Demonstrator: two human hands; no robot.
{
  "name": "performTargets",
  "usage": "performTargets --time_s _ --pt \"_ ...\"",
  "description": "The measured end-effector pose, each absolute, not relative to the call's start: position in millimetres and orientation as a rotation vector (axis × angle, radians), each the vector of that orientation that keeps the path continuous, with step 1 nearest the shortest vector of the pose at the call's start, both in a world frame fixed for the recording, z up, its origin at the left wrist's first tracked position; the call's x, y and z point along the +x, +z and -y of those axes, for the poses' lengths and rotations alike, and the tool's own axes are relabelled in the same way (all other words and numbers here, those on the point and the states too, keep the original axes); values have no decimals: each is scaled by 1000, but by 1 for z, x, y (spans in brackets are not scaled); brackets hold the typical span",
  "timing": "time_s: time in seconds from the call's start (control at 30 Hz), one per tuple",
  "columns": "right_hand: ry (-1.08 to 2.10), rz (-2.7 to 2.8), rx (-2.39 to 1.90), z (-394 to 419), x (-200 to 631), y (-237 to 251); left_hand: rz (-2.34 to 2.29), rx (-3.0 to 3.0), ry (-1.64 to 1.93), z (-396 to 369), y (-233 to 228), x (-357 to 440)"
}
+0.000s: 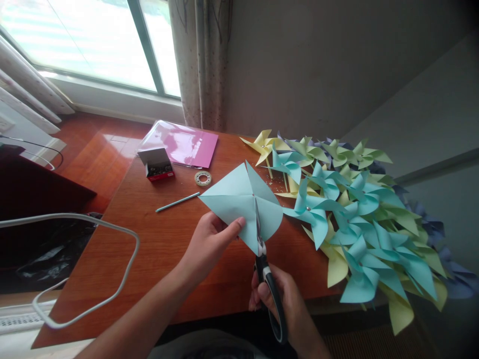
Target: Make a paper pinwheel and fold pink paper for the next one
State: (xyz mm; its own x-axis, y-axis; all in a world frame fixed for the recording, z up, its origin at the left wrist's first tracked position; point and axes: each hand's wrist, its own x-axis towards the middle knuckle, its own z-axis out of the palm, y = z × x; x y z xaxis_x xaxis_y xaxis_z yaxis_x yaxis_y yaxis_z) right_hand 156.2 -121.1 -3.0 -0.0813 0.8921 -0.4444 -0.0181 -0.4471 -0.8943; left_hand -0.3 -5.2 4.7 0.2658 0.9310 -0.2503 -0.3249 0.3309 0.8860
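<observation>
My left hand (215, 239) pinches a light blue paper square (232, 187), its thumb on top and the fingers underneath. The paper has fold lines and a small mark at its centre, and a slit runs in from its far corner. My right hand (280, 294) is wrapped round the black-and-white handles of a pair of scissors (265, 269). The blades lie along the paper from its near corner, pointing at the centre. Right of the paper, a finished blue pinwheel (309, 209) almost touches its edge.
Many blue, yellow, green and purple pinwheels (361, 269) cover the right side of the wooden table (145, 249). A blue stick (177, 202), a tape roll (202, 178), an open small box (159, 167) and pink sheets (190, 144) lie farther back. A white cable (136, 244) loops at left.
</observation>
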Motion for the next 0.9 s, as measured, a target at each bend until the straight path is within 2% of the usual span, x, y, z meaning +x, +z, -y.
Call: performTargets --time_s 0.37,0.73,0.9 --pt "1533 1062 -1653 143 191 3 -762 448 1281 -7 23 -13" --pt "1050 841 -1491 104 192 -4 -717 510 801 0 23 -16" --pt "978 811 -1462 93 188 1 -784 636 812 2 21 -14"
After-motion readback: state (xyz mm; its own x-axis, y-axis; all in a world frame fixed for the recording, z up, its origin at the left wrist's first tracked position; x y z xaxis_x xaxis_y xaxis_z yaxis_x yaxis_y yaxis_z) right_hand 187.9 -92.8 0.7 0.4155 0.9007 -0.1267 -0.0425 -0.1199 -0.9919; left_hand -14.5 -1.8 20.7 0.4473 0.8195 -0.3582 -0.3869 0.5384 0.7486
